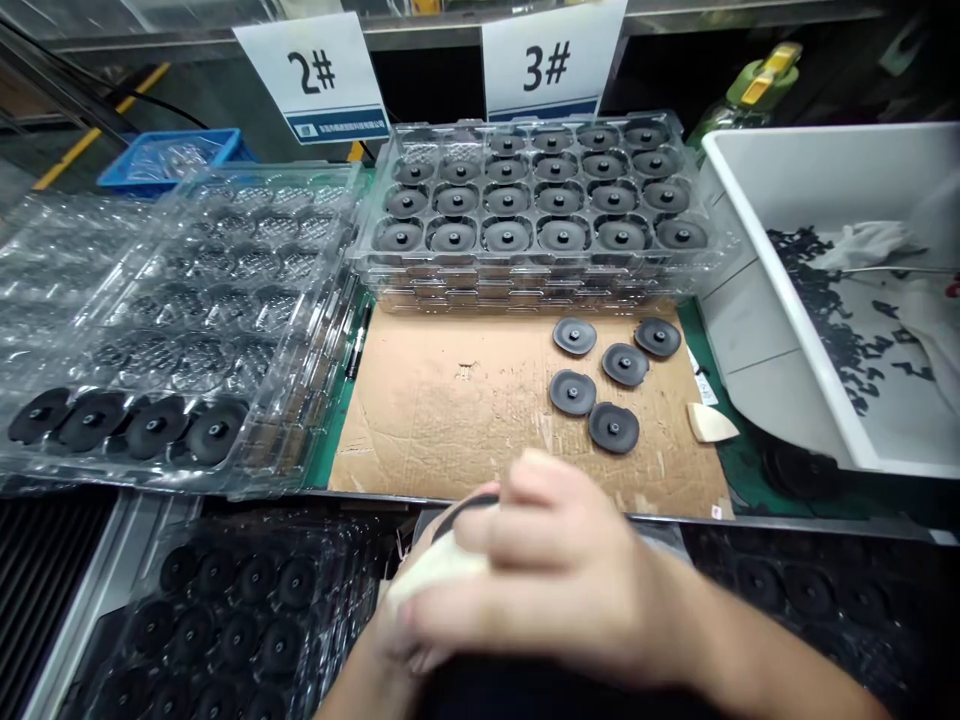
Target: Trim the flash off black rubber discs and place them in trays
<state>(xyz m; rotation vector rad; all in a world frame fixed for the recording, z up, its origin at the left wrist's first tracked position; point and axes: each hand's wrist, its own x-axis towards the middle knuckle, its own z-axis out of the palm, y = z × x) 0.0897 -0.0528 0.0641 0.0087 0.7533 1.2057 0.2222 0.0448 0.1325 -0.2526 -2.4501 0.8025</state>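
My right hand (555, 570), smeared by motion, is closed on a cream-coloured pad (439, 568) in front of the cardboard's near edge. Behind it, my left hand (386, 630) is mostly covered. A black rounded disc (469, 508) shows as a dark rim between the two hands, against the pad; the left hand seems to hold it from beneath. Several similar black discs (613, 427), each with a small central stud, lie loose on the cardboard sheet (427, 400) beyond my hands. Another cream wedge-shaped piece (711, 423) rests at the sheet's right edge.
A stack of clear trays (540, 275) with black discs stands at the back. Clear trays (255, 330) on the left hold a few discs in the front row. A white bin (802, 380) with small black parts is at right. More filled trays (232, 610) sit below the table edge.
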